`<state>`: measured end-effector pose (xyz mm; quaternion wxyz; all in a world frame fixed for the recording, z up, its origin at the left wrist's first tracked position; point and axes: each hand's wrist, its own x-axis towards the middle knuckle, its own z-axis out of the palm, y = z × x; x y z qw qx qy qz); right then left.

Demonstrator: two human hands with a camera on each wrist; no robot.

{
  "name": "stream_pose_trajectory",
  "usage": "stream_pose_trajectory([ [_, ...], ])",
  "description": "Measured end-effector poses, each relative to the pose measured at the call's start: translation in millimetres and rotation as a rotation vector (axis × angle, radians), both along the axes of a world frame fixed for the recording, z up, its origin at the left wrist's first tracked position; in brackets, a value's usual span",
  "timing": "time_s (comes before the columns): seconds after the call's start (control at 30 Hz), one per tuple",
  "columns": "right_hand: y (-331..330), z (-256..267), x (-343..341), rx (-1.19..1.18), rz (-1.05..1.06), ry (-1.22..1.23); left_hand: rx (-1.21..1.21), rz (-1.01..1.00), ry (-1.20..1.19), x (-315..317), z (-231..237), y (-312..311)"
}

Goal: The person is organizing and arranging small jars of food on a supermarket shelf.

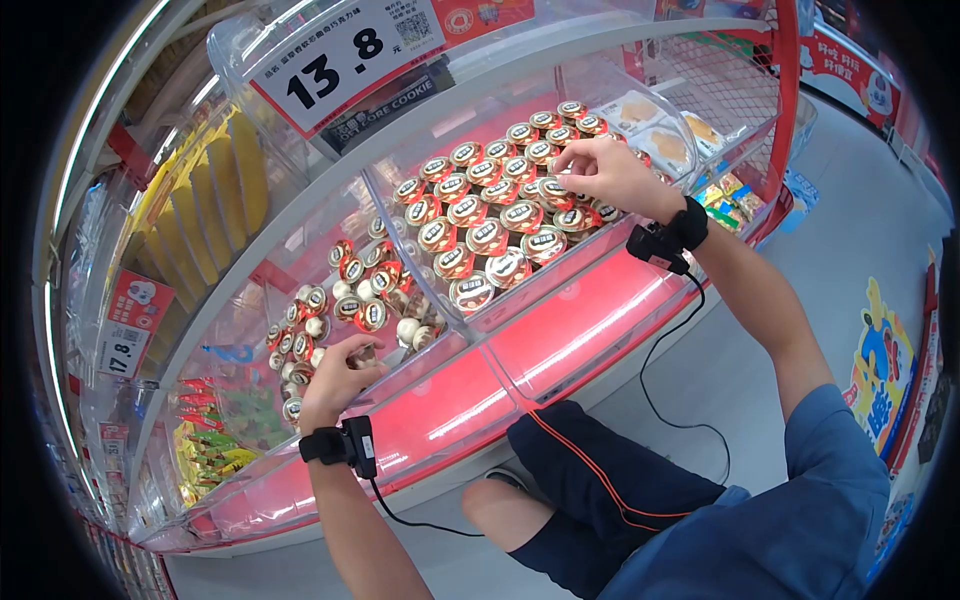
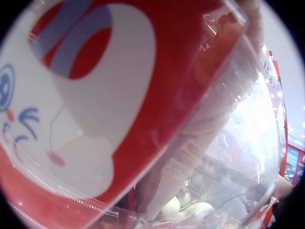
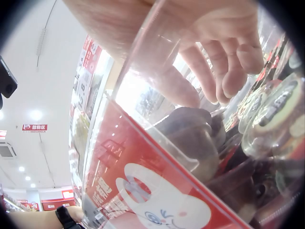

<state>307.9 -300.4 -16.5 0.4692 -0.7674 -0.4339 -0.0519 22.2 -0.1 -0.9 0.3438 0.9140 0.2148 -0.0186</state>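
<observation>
My right hand (image 1: 612, 178) hovers over the right-hand bin, among rows of round, foil-lidded snack cups (image 1: 487, 236) with red and gold sides. In the right wrist view its bent fingers (image 3: 233, 78) and thumb hang apart just above a cup (image 3: 186, 126), with nothing between them. Down in the left-hand bin, my left hand (image 1: 343, 380) pinches a small brownish cup (image 1: 366, 354) between thumb and fingers. Around it lie smaller lidded cups (image 1: 371, 316) in a loose heap, several with pale round undersides showing. A clear panel partly veils that hand in the left wrist view.
Clear plastic walls (image 1: 410, 240) divide the bins, and a red-and-clear front ledge (image 1: 590, 325) runs before them. A price sign (image 1: 345, 60) overhangs the back. Green and yellow packets (image 1: 210, 440) fill the far-left bin; flat clear packs (image 1: 650, 130) lie at right.
</observation>
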Motion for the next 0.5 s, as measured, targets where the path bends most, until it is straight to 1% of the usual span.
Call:
stream_pose_trajectory([
  [0.13,0.2,4.3,-5.4,-0.022,0.041,0.034,-0.015,0.008,-0.002,-0.3,-0.2,-0.2],
  [0.23,0.4,3.0,-5.0,-0.004,0.069,0.012,0.002,-0.006,-0.007,-0.4,-0.8,0.8],
  [0.4,0.9,2.4,-7.2,-0.021,0.011,-0.054,-0.052,0.048,0.008,-0.5,2.3,-4.3],
  [0.5,1.9,2.5,-7.7,-0.051,-0.012,-0.087,-0.028,0.012,-0.013,-0.3,0.7,-2.3],
])
